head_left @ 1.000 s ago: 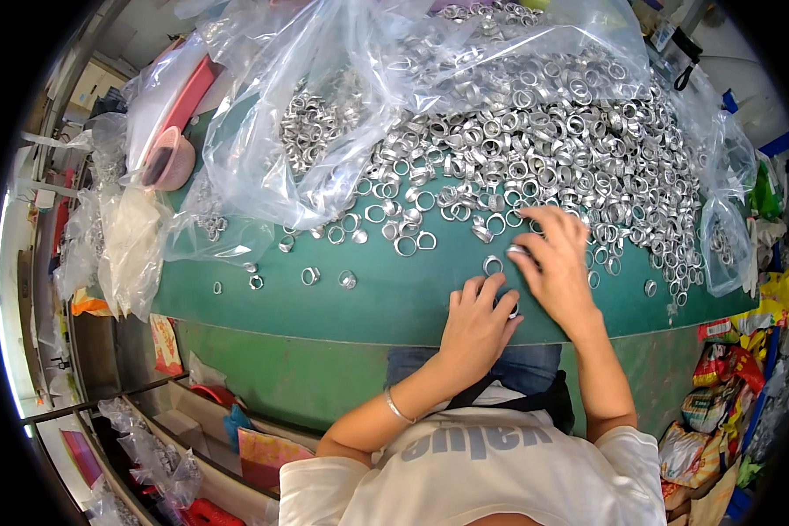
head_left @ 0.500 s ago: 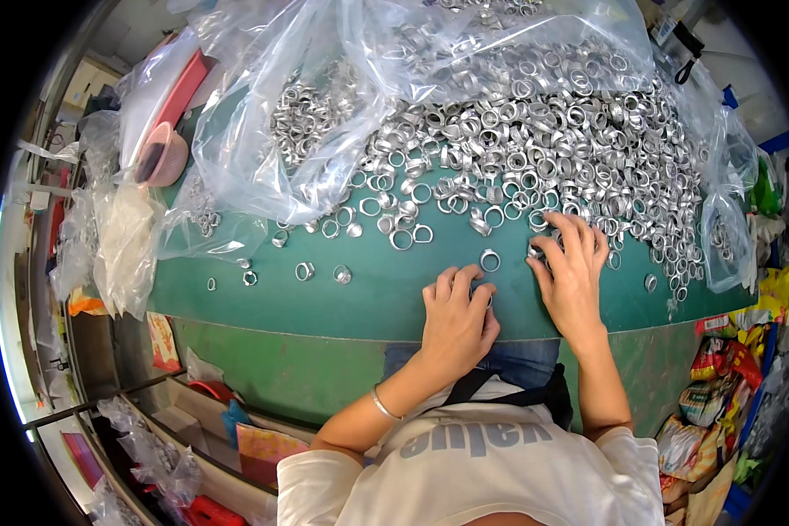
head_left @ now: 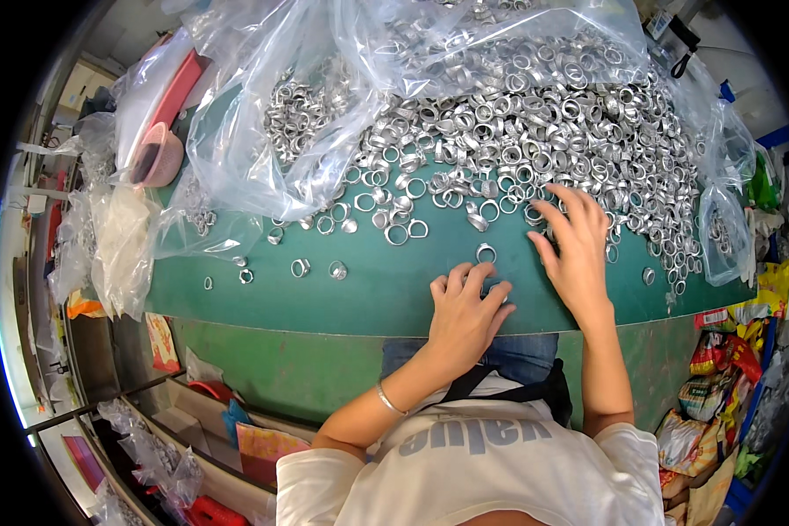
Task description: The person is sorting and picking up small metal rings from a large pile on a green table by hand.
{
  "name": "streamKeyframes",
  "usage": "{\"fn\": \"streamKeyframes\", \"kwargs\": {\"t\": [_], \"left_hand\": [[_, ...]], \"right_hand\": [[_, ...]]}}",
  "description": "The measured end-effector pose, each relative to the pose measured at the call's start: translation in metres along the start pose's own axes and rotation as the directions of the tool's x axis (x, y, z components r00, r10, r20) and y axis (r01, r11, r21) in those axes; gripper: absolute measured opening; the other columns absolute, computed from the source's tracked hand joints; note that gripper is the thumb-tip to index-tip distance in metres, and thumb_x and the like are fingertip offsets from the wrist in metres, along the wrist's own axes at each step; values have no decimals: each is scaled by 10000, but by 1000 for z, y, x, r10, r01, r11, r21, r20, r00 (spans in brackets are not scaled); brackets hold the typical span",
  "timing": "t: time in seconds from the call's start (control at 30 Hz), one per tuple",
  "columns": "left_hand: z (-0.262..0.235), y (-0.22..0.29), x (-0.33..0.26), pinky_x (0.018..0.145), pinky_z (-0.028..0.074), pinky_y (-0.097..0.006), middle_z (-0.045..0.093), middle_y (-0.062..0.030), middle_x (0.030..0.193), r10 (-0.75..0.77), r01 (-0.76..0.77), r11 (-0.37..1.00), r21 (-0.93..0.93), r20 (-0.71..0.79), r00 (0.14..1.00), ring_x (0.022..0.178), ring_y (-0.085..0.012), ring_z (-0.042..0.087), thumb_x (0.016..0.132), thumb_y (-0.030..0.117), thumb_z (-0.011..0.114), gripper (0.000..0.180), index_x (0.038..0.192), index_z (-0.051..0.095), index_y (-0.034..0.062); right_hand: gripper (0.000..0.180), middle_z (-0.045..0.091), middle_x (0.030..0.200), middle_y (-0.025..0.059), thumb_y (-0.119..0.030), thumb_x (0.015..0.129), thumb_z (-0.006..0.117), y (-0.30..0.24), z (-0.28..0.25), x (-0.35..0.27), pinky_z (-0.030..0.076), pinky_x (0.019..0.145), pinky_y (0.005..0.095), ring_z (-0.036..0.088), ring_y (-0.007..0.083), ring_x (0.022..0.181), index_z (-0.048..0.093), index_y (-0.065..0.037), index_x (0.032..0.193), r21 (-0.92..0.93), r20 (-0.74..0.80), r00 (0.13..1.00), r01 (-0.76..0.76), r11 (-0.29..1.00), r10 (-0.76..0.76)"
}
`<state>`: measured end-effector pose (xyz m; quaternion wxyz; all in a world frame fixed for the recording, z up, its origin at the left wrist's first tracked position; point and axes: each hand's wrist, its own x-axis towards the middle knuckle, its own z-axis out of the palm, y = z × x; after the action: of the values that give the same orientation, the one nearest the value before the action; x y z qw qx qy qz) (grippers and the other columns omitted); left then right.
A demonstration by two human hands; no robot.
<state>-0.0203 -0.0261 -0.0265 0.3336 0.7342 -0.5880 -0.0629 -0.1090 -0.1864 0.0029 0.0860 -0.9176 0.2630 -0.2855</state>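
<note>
A big pile of silver-coloured metal rings covers the far and right part of the green table. My left hand is at the near edge with its fingers curled; a bit of a metal ring shows between thumb and fingers, mostly hidden. Just beyond those fingertips a single ring lies on the table. My right hand hovers at the pile's near side, thumb and fingers apart, and I see nothing held in it. Several separate rings, among them one, lie to the left.
Clear plastic bags drape over the pile and the table's left side. A pink basket stands at the left edge. A knotted bag with rings is at the right. Drawers and colourful packages flank me below.
My right hand has opened and reached slightly farther out; the ring at its fingertips no longer shows there. My left hand has shifted a little to the right, fingers still curled.
</note>
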Motion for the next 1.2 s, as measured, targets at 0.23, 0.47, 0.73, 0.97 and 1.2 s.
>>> {"fn": "streamKeyframes", "kwargs": {"t": [0.23,0.47,0.73,0.97,1.2], "left_hand": [[4,-12,-4,761,366,-375,534,-83,1090,-29,25,997,-68,-59,998,947,-268,510,733,144,767,390,1064,568,92],[-2,-6,1,748,372,-372,522,-78,1145,-51,50,997,-54,-6,999,910,-264,506,743,166,759,490,1185,557,104],[3,-7,5,716,379,-369,548,-67,1048,43,-43,999,-27,-23,999,867,-256,519,748,134,734,328,1041,591,96],[-13,-25,-3,698,384,-381,540,-84,989,-87,90,996,26,-102,991,851,-276,524,741,81,721,262,961,578,77],[-20,-32,-5,712,387,-385,534,-101,982,-113,120,992,44,-135,984,860,-291,516,736,67,733,290,971,564,54]], "right_hand": [[118,619,993,60,-55,746,706,2,-11,-18,356,887,431,552,276,998,626,-46,833,108,-72,997,-15,994,22],[176,614,1020,65,-40,731,704,-15,-9,-35,371,928,433,563,265,995,634,-39,892,428,235,955,67,901,-182],[253,561,1212,97,-69,771,694,6,3,-21,313,1008,482,475,315,1201,642,-61,1019,22,142,987,76,997,-78],[299,553,1186,104,-67,744,709,-2,3,-25,319,1003,480,487,317,1179,630,-64,1032,114,47,999,19,993,-24],[304,545,1093,91,-60,709,714,-12,14,-18,328,954,468,501,283,1090,601,-72,991,35,94,990,102,994,-105]]}}
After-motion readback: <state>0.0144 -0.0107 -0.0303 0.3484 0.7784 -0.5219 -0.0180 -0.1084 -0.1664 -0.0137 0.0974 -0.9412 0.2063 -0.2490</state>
